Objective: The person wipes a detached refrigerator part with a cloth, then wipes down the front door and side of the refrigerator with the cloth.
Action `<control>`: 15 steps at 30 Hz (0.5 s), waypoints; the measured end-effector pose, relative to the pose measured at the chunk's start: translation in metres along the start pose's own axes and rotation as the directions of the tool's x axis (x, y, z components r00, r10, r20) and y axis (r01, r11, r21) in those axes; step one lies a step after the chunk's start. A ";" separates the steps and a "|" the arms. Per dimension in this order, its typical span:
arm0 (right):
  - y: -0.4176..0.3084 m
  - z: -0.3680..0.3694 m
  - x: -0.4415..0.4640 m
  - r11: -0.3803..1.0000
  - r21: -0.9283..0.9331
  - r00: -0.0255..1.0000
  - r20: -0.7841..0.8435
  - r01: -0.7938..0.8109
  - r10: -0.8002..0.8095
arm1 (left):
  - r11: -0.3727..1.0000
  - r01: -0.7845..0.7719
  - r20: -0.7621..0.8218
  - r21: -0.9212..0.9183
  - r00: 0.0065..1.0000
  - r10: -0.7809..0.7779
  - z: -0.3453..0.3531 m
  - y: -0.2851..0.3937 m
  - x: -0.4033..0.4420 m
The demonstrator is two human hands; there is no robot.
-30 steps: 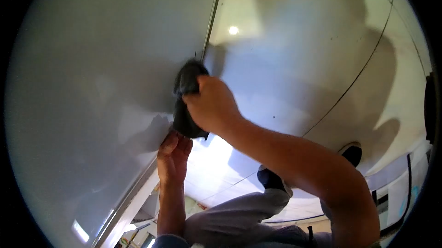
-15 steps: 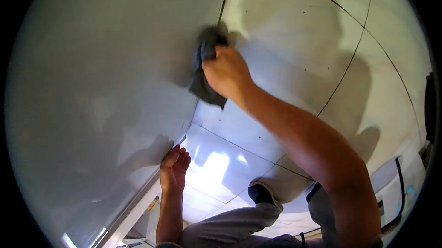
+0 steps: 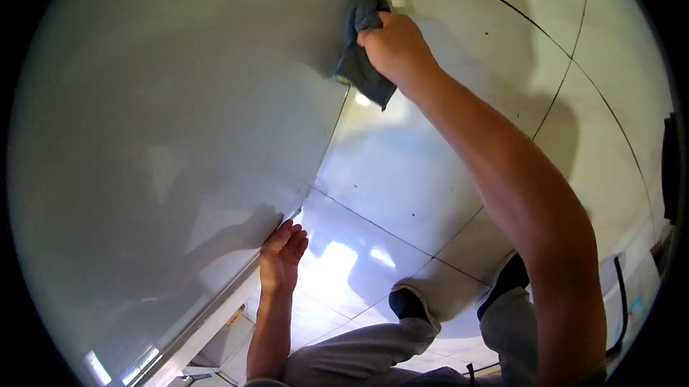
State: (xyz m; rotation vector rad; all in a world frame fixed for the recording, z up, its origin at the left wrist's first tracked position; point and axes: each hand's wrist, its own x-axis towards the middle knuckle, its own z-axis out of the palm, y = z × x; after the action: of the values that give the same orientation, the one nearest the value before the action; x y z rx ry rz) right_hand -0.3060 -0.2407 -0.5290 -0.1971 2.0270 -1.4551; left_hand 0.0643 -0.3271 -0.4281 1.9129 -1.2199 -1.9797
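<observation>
A dark grey cloth is bunched in my right hand, whose fingers are wrapped round it. The cloth touches the far edge of a large, smooth, pale grey panel, and its lower end hangs loose. Near the panel's lower edge, my left hand has its fingers slightly curled but apart, palm turned up, with nothing visible in it. Its fingertips are beside the edge strip of the panel.
Glossy light floor tiles with dark joints lie to the right of the panel. My two shoes and grey trousers are at the bottom. A white object with a black curved strip stands at the lower right.
My right hand has moved with the cloth up and to the right along the panel's edge. My left hand, near the cloth at first, is now well apart from it.
</observation>
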 end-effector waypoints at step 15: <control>-0.006 0.027 -0.055 0.979 -0.098 0.984 -0.001 0.176 -0.177 | 0.999 -0.040 0.057 0.025 0.998 0.039 0.004 0.005 -0.003</control>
State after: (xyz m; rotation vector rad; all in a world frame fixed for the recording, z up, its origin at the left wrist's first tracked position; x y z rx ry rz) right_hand -0.2485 -0.2393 -0.5071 -0.4220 2.1356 -1.4647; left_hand 0.0598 -0.3269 -0.4235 1.8413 -1.2937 -2.0208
